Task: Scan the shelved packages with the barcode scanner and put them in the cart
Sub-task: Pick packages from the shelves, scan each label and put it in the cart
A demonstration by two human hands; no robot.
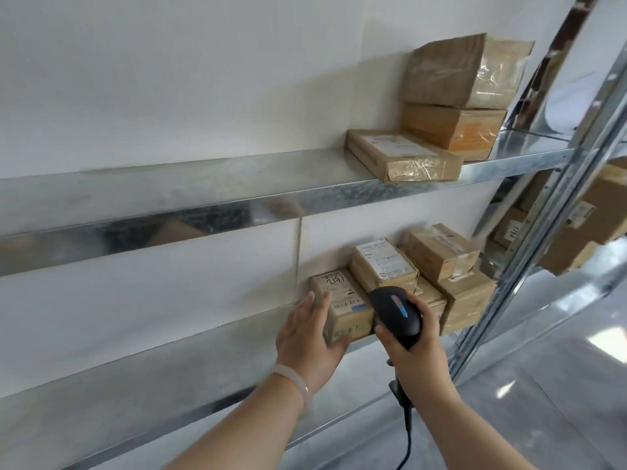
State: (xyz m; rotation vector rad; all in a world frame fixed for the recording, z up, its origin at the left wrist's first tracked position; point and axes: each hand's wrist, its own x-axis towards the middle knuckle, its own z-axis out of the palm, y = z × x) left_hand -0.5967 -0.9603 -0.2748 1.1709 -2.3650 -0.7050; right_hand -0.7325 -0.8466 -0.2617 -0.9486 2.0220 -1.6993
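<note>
The small brown cardboard package with a white label (342,300) sits leftmost on the lower steel shelf (169,368). Stiff-sided and probably light (judging by its size), it suits a grip across side and front. The left hand (308,337) clasps it so, while the right hand (410,337) grips the black barcode scanner (395,312) just beside its label.

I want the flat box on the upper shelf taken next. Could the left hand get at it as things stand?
Probably yes: the flat box lies at the upper shelf's open front edge, nothing before it. But the left hand grips a lower box now.
</note>
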